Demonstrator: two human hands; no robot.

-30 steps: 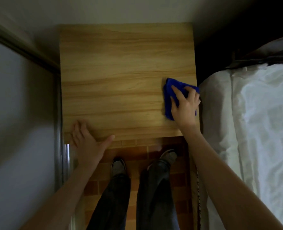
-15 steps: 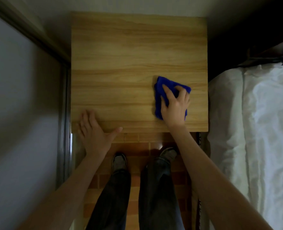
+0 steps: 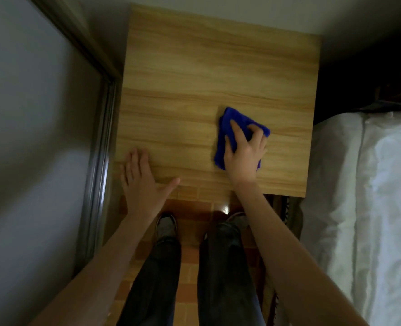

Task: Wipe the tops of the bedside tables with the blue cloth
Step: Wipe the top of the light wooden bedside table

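A light wooden bedside table (image 3: 194, 67) fills the upper middle of the head view. The blue cloth (image 3: 227, 123) lies bunched on its near right part. My right hand (image 3: 244, 154) presses down on the cloth with fingers spread over it, hiding its middle. My left hand (image 3: 143, 182) rests flat and empty on the table's near left corner, thumb out along the front edge.
A bed with white sheets (image 3: 371, 196) runs along the right, close to the table. A wall and a metal-framed panel (image 3: 98, 161) stand tight against the left side. My legs and shoes (image 3: 166, 224) are on the brown tiled floor below the table's front edge.
My right hand has slid the blue cloth leftward, from the table's right edge toward its middle. My left hand has stayed at the near left corner.
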